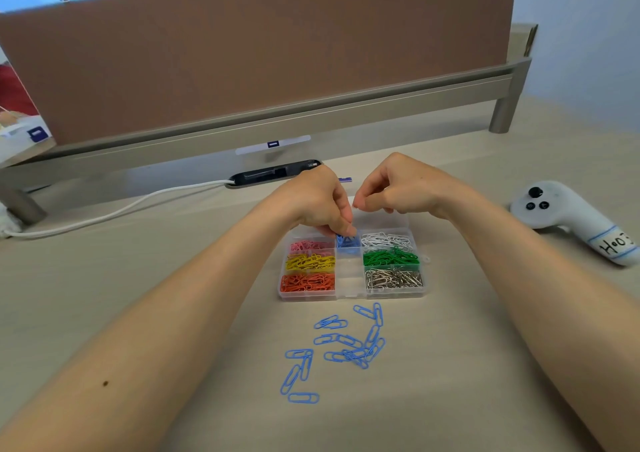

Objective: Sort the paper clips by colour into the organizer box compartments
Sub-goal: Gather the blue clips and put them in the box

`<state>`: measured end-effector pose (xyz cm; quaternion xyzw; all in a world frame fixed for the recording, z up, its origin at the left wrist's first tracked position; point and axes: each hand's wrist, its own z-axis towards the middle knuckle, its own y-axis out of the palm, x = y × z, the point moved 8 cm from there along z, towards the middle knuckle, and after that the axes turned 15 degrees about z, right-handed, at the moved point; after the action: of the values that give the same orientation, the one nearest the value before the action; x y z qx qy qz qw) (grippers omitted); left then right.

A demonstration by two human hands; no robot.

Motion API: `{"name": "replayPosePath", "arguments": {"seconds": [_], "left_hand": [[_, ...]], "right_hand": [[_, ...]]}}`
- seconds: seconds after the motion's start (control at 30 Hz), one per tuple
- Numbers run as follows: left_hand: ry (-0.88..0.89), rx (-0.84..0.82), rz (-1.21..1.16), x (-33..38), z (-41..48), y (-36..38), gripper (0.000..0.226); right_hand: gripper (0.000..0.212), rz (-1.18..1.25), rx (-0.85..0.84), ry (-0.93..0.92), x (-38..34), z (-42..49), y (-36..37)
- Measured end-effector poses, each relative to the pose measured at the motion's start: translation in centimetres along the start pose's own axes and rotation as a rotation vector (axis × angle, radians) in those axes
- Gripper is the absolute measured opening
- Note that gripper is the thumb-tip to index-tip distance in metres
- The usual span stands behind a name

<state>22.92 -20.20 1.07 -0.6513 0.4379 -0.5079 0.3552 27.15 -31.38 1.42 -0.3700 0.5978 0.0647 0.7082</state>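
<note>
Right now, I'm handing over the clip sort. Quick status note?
Left hand pinches blue clips down in the top-middle compartment of the organizer box.
Right hand hovers beside it, fingers curled, nothing visible in them.
Done: pink clips, yellow clips and orange clips fill the left column. White clips, green clips and silver clips fill the right.
Left: loose blue clips on the desk in front of the box.
</note>
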Motion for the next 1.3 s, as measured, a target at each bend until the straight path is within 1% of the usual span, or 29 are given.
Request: {"name": "replayPosePath", "arguments": {"seconds": [0.07,0.2,0.3,0.43,0.57,0.77,0.93,1.07,1.13,1.17,1.23,1.27,1.3], "left_hand": [[-0.004,-0.028,0.020,0.0,-0.1,0.0,0.018],[0.000,-0.017,0.028,0.2,-0.2,-0.1,0.022],[0.012,0.032,0.022,0.1,0.0,-0.3,0.021],[0.046,0.098,0.029,-0.2,0.0,-0.7,0.013],[0.057,0.144,-0.010,-0.4,-0.2,-0.8,0.017],[0.066,0.180,0.090,-0.7,-0.7,-0.7,0.021],[0.067,0.272,0.105,-1.9,-3.1,-2.4,0.021],[0.080,0.287,0.127,-3.5,-7.5,-2.3,0.027],[0.100,0.222,0.141,-4.5,-10.2,-1.3,0.031],[0.112,0.140,0.173,-4.8,-11.5,-0.2,0.035],[0.137,-0.040,0.275,-5.2,-13.7,2.4,0.052],[0.151,-0.092,0.324,-5.2,-14.2,3.4,0.061],[0.163,-0.107,0.350,-5.1,-14.8,4.3,0.069]], "right_hand": [[0.008,-0.016,-0.010,0.008,0.1,0.0,0.1],[0.007,-0.030,-0.010,0.014,0.2,0.0,0.2],[0.007,-0.026,-0.004,0.018,0.2,0.0,0.1],[0.007,-0.018,0.005,0.025,0.4,0.1,-0.1],[0.007,-0.028,-0.016,0.026,0.3,0.0,0.1],[0.006,-0.041,-0.012,0.013,0.2,0.0,0.1],[0.004,-0.057,-0.014,-0.016,-0.5,-1.1,0.4],[0.003,-0.096,-0.023,-0.028,-1.4,-3.7,0.5],[0.006,-0.126,-0.084,-0.036,-1.9,-5.7,1.5],[0.008,-0.163,-0.128,-0.032,-2.0,-7.0,2.3],[0.015,-0.285,-0.214,-0.024,-2.3,-9.3,3.8],[0.020,-0.351,-0.231,-0.017,-2.4,-10.2,4.3],[0.026,-0.411,-0.232,-0.010,-2.5,-11.2,4.9]]}}
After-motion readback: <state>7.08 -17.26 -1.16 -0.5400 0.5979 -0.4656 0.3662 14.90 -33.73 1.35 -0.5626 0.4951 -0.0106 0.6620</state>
